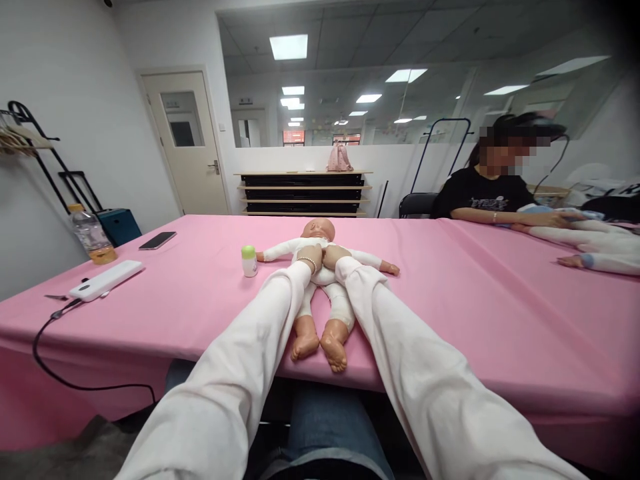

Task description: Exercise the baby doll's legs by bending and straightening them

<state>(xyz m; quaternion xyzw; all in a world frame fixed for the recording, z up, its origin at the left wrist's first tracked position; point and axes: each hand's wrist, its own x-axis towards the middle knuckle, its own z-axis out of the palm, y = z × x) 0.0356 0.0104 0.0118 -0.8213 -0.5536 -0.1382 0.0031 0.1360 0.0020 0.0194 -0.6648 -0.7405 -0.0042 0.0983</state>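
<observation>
A baby doll (pixel 326 275) in white clothing lies on its back on the pink-covered table (pixel 450 320), head away from me, arms spread and bare feet toward me. My left hand (pixel 311 254), with a beaded bracelet at its wrist, is closed at the front of the doll's shirt (pixel 285 249). Beside it, my right hand (pixel 335 256) is closed on the same chest area, the two nearly touching. Both seem to pinch the shirt cloth, though my fingertips are largely hidden. A small white bottle with a green cap (pixel 249 261) stands by the doll's hand on the left.
On the left lie a phone (pixel 158 241), a white power strip-like device (pixel 107 280) with a black cable, and a plastic bottle (pixel 93 233) holding some yellowish liquid. At the far right a co-worker (pixel 493 187) handles another doll (pixel 590 239).
</observation>
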